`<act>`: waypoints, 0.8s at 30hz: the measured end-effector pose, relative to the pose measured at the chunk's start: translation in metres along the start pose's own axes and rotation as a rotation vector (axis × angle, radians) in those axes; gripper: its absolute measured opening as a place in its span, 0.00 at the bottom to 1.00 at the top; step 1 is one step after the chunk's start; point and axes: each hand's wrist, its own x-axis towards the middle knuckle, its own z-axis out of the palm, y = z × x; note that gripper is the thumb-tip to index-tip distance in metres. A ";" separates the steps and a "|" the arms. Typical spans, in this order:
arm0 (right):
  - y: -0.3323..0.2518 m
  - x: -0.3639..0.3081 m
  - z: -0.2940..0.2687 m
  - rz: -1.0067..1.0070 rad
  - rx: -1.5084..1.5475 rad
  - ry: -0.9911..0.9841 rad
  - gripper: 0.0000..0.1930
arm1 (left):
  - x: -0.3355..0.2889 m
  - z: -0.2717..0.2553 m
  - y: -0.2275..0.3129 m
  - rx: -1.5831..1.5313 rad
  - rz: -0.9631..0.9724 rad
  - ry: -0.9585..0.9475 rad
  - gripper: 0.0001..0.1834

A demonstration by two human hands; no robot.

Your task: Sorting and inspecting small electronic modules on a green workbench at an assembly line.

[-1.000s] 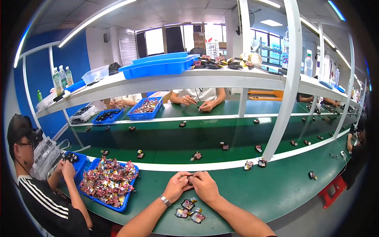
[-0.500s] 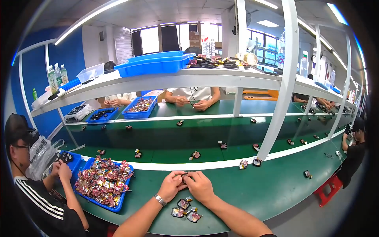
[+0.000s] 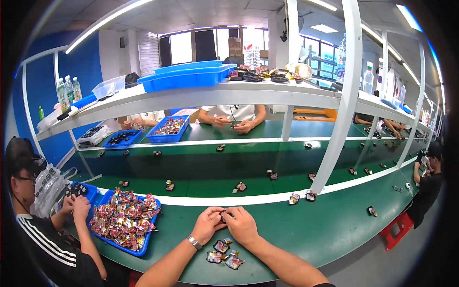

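My left hand (image 3: 205,226) and my right hand (image 3: 241,226) meet over the green table, with fingers closed around one small dark electronic piece (image 3: 223,216). Most of that piece is hidden behind my fingertips. Just below the hands, between my forearms, lie several small electronic assemblies (image 3: 234,261), each a black frame with a reddish circuit board and a silver-and-yellow part. To the left of my left hand, a blue tray (image 3: 156,225) is heaped with reddish circuit boards with wires (image 3: 125,217).
Beyond a white rail (image 3: 253,197), a green conveyor belt (image 3: 210,167) carries scattered assemblies. A white upright (image 3: 337,110) rises ahead right, supporting a shelf (image 3: 201,99) with blue trays. A co-worker (image 3: 45,229) sits close on the left; others work across and far right.
The assemblies on the belt have shifted slightly to the right. My hands stay in almost the same place, with the dark piece still between them.
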 end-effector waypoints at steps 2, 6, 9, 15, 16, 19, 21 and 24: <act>0.000 0.002 -0.002 -0.015 -0.003 -0.015 0.10 | 0.001 0.000 0.000 -0.008 0.007 0.003 0.13; -0.010 0.005 -0.002 0.066 0.113 -0.019 0.12 | 0.003 -0.006 0.000 -0.029 0.023 0.049 0.15; 0.004 0.002 0.007 0.132 0.201 -0.045 0.12 | 0.006 -0.007 -0.001 -0.075 0.008 0.009 0.19; 0.105 0.021 0.014 0.434 -0.002 0.006 0.10 | 0.000 -0.002 0.008 -0.086 0.035 -0.018 0.28; 0.124 0.018 0.016 0.478 -0.019 0.048 0.10 | 0.000 -0.002 0.008 -0.104 0.026 -0.034 0.27; 0.148 0.014 0.021 0.600 0.000 -0.224 0.14 | 0.001 -0.004 0.011 -0.125 -0.005 -0.043 0.24; 0.149 0.011 0.023 0.544 -0.019 -0.119 0.17 | -0.001 -0.006 0.008 -0.099 -0.021 -0.037 0.20; 0.152 0.011 0.023 0.506 -0.143 -0.096 0.18 | 0.004 -0.006 0.010 -0.080 -0.018 -0.095 0.18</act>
